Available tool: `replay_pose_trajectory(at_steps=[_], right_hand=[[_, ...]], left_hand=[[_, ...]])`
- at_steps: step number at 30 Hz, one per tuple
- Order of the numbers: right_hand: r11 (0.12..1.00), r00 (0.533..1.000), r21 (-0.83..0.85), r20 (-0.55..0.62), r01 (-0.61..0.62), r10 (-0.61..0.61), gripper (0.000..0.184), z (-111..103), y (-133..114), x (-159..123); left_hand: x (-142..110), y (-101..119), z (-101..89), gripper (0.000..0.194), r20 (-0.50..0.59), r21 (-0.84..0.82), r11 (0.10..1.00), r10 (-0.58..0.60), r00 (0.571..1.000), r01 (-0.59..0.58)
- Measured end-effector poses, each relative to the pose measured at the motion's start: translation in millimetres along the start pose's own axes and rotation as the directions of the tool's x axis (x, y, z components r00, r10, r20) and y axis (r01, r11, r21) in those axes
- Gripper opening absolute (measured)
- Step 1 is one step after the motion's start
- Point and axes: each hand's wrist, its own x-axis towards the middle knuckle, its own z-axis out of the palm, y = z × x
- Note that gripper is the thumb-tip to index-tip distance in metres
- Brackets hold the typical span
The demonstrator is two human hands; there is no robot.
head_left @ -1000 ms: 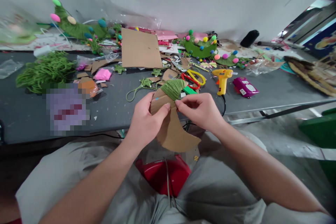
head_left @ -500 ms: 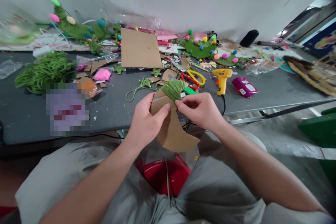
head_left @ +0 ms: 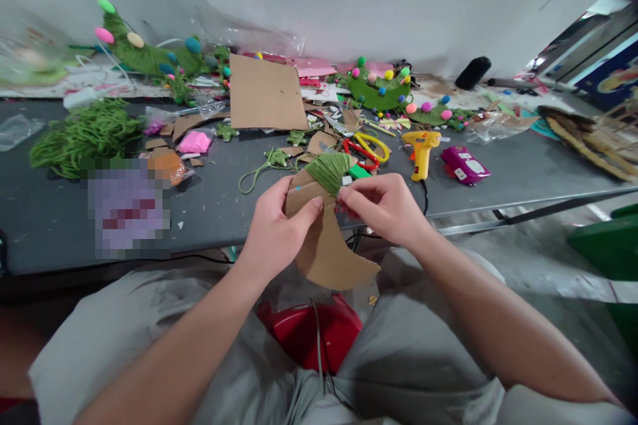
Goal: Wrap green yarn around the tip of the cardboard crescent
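Note:
My left hand [head_left: 279, 226] grips a crescent-shaped piece of brown cardboard [head_left: 339, 255] above my lap, thumb on its face and the other fingers behind. Green yarn [head_left: 329, 171] is wound in close rows round the upper part of the crescent, with a bare cardboard tip above. My right hand [head_left: 381, 206] is closed in a pinch at the crescent's right edge, just below the winding, on the green yarn; the strand itself is largely hidden by the fingers. Bare cardboard makes up the lower half, down to the pointed end.
On the grey table [head_left: 214, 212] lie a heap of green yarn [head_left: 87, 139], a cardboard sheet [head_left: 266, 93], scissors [head_left: 371, 149], a yellow glue gun [head_left: 421, 151] and a purple packet [head_left: 465, 165]. Decorated green crescents [head_left: 144, 56] stand against the wall. A red stool [head_left: 312, 332] shows between my legs.
My right hand has shifted slightly right, its fingertips drawing off the cardboard's face to its edge. My left hand and the crescent stay almost still.

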Motion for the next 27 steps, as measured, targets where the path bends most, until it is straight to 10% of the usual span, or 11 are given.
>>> replay_pose_trajectory(at_steps=[6,11,18,27], right_hand=[[0.999,0.988,-0.028,-0.154,-0.021,0.016,0.015,-46.9,19.4,16.6],[0.990,0.958,-0.112,-0.284,-0.082,0.047,0.045,-82.4,48.7,28.0],[0.923,0.988,-0.365,0.135,0.123,-0.079,0.020,-58.4,49.5,35.1],[0.902,0.973,-0.384,0.185,0.198,-0.135,0.032,-28.0,41.0,49.5]], left_hand=[[6.2,-0.2,-23.3,0.028,-0.044,-0.121,0.992,-0.039,0.998,0.033],[6.3,13.2,-49.7,0.026,-0.171,-0.145,0.989,-0.061,0.983,0.037],[-4.8,21.0,-71.2,0.028,-0.223,-0.135,0.984,-0.140,0.965,0.112],[-13.8,14.4,-99.0,0.035,-0.242,-0.108,0.990,-0.114,0.964,0.090]])
